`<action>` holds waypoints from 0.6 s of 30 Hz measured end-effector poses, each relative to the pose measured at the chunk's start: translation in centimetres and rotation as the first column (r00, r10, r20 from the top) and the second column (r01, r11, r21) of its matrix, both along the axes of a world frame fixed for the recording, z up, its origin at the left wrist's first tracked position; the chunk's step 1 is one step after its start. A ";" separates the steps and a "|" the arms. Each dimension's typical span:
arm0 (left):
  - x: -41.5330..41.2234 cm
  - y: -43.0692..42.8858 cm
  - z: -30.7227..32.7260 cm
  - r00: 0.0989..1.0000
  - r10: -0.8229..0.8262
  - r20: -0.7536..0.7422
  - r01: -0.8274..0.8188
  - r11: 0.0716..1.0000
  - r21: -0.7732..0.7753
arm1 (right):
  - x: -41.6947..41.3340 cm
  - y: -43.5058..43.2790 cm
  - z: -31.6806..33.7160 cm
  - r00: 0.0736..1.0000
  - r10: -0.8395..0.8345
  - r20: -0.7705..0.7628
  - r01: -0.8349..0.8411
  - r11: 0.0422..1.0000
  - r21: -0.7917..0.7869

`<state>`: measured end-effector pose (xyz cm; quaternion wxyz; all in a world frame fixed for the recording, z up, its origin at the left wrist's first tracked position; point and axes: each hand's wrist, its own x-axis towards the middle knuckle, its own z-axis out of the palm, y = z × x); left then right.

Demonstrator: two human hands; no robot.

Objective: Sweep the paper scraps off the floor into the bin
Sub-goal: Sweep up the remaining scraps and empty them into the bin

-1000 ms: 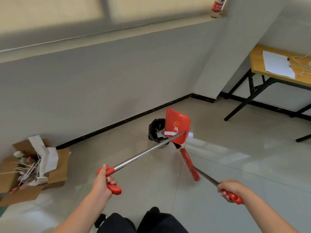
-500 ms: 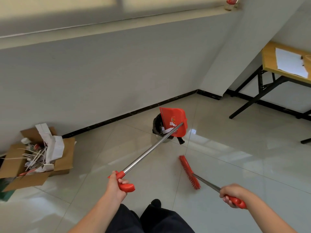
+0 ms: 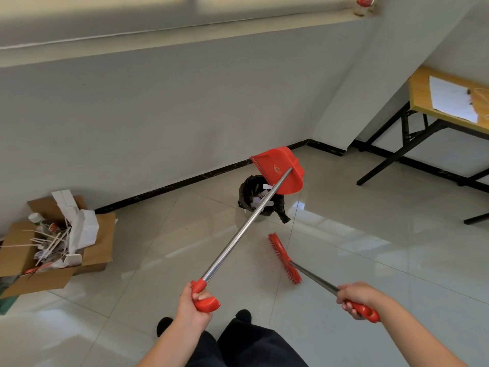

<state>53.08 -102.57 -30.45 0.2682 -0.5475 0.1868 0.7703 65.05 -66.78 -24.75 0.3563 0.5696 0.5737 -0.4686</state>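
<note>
The white paper scraps (image 3: 256, 201) are lying inside the small round bin with the black plastic liner (image 3: 244, 193). The bin is standing on the glossy pale tiled floor (image 3: 370, 247), near the black skirting (image 3: 172, 184) at the foot of the grey wall (image 3: 185, 115). I am seeing the red plastic dustpan (image 3: 291, 178) hanging tilted just above the bin's far rim, with its long silver metal shaft (image 3: 236, 239) crossing over the bin's mouth and running down towards me. The left hand (image 3: 191, 307) is gripping the red grip at the shaft's near end, fingers curled fully round it, and is holding the pan up in the air. The right hand (image 3: 356, 296) is wrapping tightly round the red grip of the red-bristled broom (image 3: 284, 258). The broom's head is sitting low on the near side of the bin, apart from it, and I am not able to tell whether the bristles are touching the tiles. Further out on the left, an open brown cardboard box (image 3: 100, 245) stuffed with white paper and sticks is sitting by the wall. On the far right, a wooden-topped table on black metal legs (image 3: 420, 94) is carrying a white sheet of paper (image 3: 449, 102), and a bottle with a red label (image 3: 366, 2) is standing on the window ledge (image 3: 185, 30) above.
</note>
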 end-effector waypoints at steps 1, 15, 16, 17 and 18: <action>0.1 -0.3 -0.1 1.000 0.013 -0.006 -0.013 1.000 0.016 | -0.2 -0.1 0.1 1.000 0.003 -0.004 -0.003 1.000 0.003; -2.6 -6.4 0.5 0.977 -0.095 -0.193 0.067 0.987 -0.144 | -0.9 0.2 -1.7 0.999 0.029 -0.013 -0.028 0.997 0.075; -3.6 -7.2 1.2 0.969 -0.127 -0.210 0.086 0.978 -0.190 | -0.7 0.0 -2.0 0.999 0.033 -0.007 -0.032 0.996 0.084; -4.6 -8.1 2.1 0.961 -0.162 -0.223 0.111 0.967 -0.228 | -0.6 -0.3 -2.3 0.999 0.033 -0.005 -0.032 0.996 0.085; -5.4 -8.8 2.8 0.955 -0.187 -0.232 0.127 0.959 -0.253 | -0.6 -0.5 -2.7 1.000 0.025 -0.009 -0.024 0.996 0.080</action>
